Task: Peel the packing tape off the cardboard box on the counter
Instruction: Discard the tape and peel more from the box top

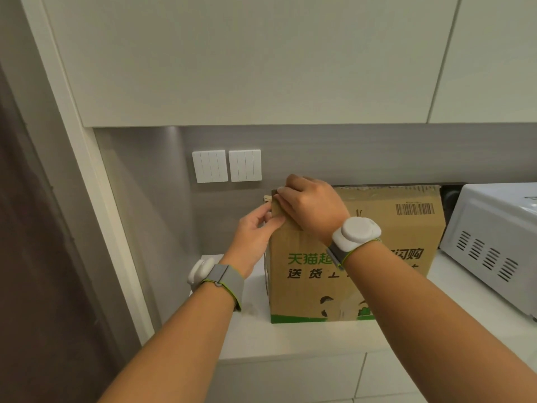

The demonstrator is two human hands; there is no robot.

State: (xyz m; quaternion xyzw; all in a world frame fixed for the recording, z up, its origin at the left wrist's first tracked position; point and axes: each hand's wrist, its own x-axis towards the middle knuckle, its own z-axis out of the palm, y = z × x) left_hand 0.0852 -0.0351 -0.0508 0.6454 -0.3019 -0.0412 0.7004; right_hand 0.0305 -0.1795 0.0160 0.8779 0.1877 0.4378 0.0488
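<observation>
A brown cardboard box (377, 248) with green and black print and a barcode stands upright on the white counter (290, 335). A strip of brownish packing tape (277, 212) runs over its top left corner. My left hand (255, 231) pinches the tape's edge at that corner with thumb and fingers. My right hand (308, 205) lies over the top left corner of the box, fingers curled onto the tape and the box edge. Both wrists wear grey bands with white pods.
A white microwave (494, 242) stands right of the box. Two white switch plates (226, 165) are on the grey back wall. Upper cabinets (261, 59) hang overhead. A wall panel (72, 170) borders the counter's left end.
</observation>
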